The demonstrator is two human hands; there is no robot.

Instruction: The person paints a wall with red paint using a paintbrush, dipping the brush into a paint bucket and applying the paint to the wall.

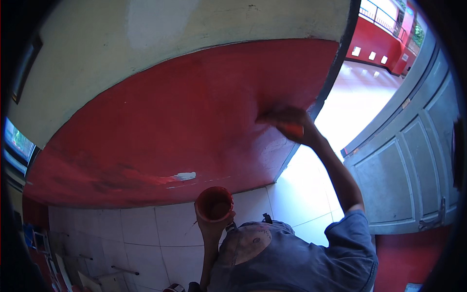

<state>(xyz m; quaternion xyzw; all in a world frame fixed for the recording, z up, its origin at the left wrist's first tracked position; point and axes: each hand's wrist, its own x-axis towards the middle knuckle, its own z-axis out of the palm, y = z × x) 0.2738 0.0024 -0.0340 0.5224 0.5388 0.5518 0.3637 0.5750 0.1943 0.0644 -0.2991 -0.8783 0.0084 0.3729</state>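
Observation:
My left hand [211, 227] is wrapped around a round cup [215, 219], its inside coated in red paint. I hold it in front of my body, above the floor and near the foot of the wall. Up and to the right, my right hand [302, 117] grips a paintbrush with an orange handle [294, 129]. The dark, blurred bristle end reaches the red-painted lower wall [175, 109], close to the wall's dark right edge. Wet-looking red covers most of that lower part. A pale patch [185, 176] and streaky strokes show low on the left.
Cream wall [87, 58] lies above the red. On the right are a bright doorway [368, 87] and a grey panelled door [386, 179] standing ajar. White floor tiles [142, 226] run below. Chair-like furniture [87, 279] stands at lower left, with a can [175, 288] at the bottom edge.

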